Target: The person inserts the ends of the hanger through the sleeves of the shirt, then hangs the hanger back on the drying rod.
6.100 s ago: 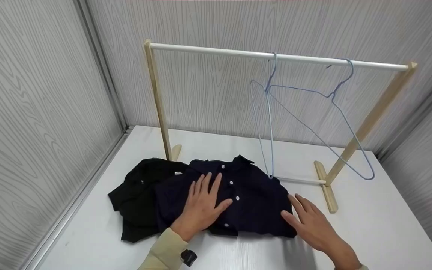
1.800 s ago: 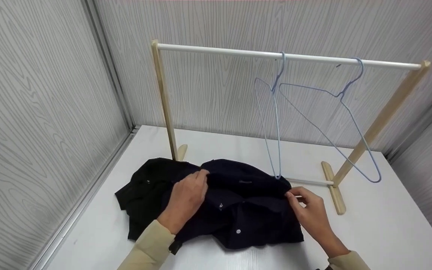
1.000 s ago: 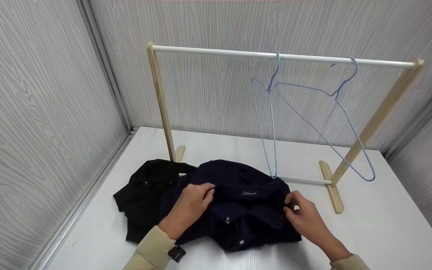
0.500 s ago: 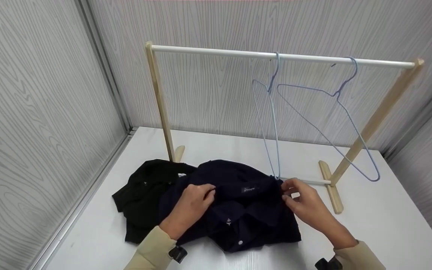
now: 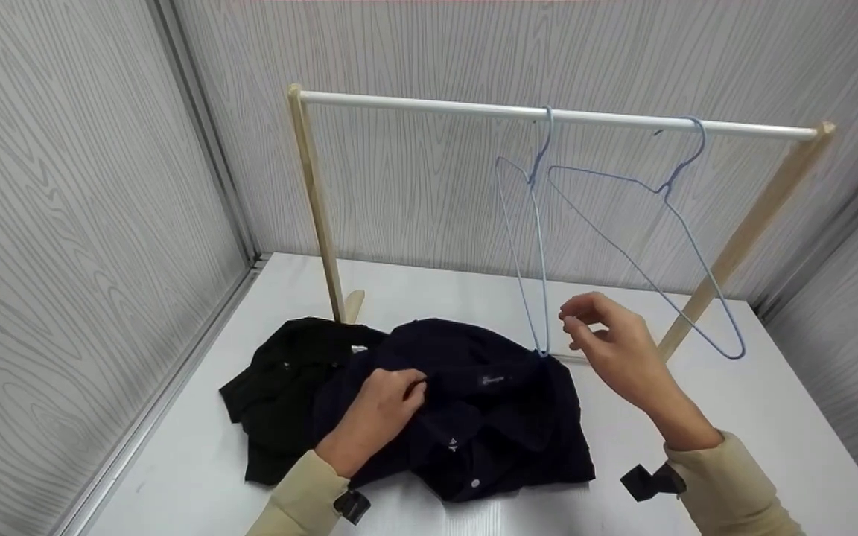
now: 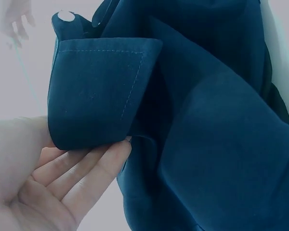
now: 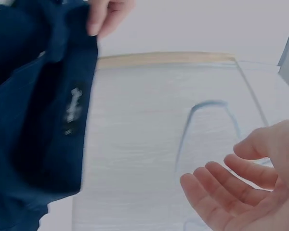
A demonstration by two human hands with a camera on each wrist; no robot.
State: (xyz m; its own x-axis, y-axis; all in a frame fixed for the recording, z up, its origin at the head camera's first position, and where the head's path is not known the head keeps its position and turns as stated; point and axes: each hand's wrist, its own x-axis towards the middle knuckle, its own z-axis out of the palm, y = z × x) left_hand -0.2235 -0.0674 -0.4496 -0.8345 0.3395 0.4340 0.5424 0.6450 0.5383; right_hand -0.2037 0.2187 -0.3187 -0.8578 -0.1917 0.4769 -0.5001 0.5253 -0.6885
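Note:
My left hand (image 5: 378,412) pinches the collar of a navy button-up shirt (image 5: 503,439) between thumb and fingers. In the left wrist view the folded collar (image 6: 98,91) with its stitching runs between them. The shirt's neck gapes, showing a label (image 7: 73,113) inside. My right hand (image 5: 615,346) is in the air right of the shirt, fingers loosely bent and holding nothing, near a blue wire hanger (image 5: 539,253). A black garment (image 5: 280,402) lies to the left, partly covered by the navy shirt.
A rack with a white rail (image 5: 429,106) and wooden posts (image 5: 315,201) stands behind the clothes. A second blue wire hanger (image 5: 626,257) hangs toward its right end. Grey wood-grain walls (image 5: 64,223) enclose the white table (image 5: 176,476).
The navy shirt, earlier lying flat under my hands, has its collar opened and raised by my left hand. My right hand has let go of it and risen toward the hangers.

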